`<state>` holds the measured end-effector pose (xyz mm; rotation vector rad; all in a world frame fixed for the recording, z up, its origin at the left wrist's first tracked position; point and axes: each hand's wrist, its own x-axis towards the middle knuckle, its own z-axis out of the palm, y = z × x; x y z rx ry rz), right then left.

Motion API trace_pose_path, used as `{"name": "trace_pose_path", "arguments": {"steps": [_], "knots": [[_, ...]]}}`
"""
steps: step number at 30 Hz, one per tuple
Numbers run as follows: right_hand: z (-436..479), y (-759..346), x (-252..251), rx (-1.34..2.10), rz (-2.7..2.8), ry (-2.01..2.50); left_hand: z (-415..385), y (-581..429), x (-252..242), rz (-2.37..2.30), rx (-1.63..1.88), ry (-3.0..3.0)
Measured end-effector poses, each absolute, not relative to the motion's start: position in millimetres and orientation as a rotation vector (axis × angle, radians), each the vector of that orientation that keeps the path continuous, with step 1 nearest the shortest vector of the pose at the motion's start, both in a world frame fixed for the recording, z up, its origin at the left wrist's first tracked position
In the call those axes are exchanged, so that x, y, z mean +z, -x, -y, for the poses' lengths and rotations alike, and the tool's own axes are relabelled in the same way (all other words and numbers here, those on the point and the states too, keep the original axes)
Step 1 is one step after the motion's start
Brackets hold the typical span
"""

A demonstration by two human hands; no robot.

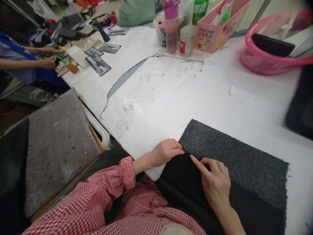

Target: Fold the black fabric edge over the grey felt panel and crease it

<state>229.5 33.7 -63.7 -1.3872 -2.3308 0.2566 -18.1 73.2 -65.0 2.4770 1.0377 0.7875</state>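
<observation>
A dark grey ribbed fabric sheet (239, 160) lies on the white table (195, 98) in front of me, with a black fabric piece (181, 176) lying over its near edge. My left hand (166, 150) rests at the sheet's left corner, fingers curled and pressed onto the black fabric's edge. Just to its right, my right hand (215, 182) lies on the black fabric, index finger stretched toward the left hand and the other fingers bent. Red checked sleeves cover my arms.
A pink basin (274, 52), a pink box (215, 29), a bottle (171, 26) and a jar (187, 40) stand at the back. Another person's hands (47, 57) work at the far left among dark pieces. A grey felt board (56, 147) sits left of me.
</observation>
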Motion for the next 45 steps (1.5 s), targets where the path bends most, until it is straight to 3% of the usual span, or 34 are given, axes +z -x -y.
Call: {"name": "trace_pose_path", "arguments": {"steps": [45], "knots": [[-36.0, -224.9, -58.4, 0.187, 2.302, 1.353, -70.4, 25.7, -71.3, -0.991, 0.733, -2.652]]}}
